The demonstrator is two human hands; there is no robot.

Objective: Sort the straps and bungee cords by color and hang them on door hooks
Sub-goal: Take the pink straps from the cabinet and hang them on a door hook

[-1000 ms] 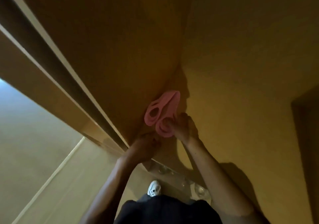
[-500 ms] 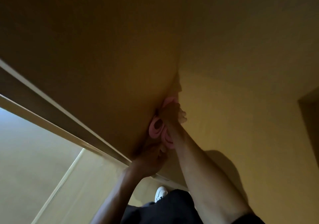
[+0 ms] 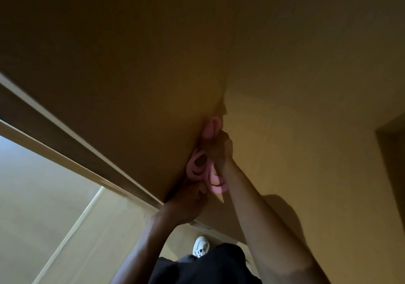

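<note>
The right hand (image 3: pixel 223 146) pinches the pink straps (image 3: pixel 198 166) at the door (image 3: pixel 131 86) edge; the grip of the left hand (image 3: pixel 188 202) is unclear.

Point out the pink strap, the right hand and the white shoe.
pink strap (image 3: pixel 210 130): head view, upper loop.
right hand (image 3: pixel 223 150): head view, back of hand.
white shoe (image 3: pixel 201 246): head view, toe.

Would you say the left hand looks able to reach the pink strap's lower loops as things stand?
Probably yes: the left hand sits just below the pink strap, with nothing between them.
</note>
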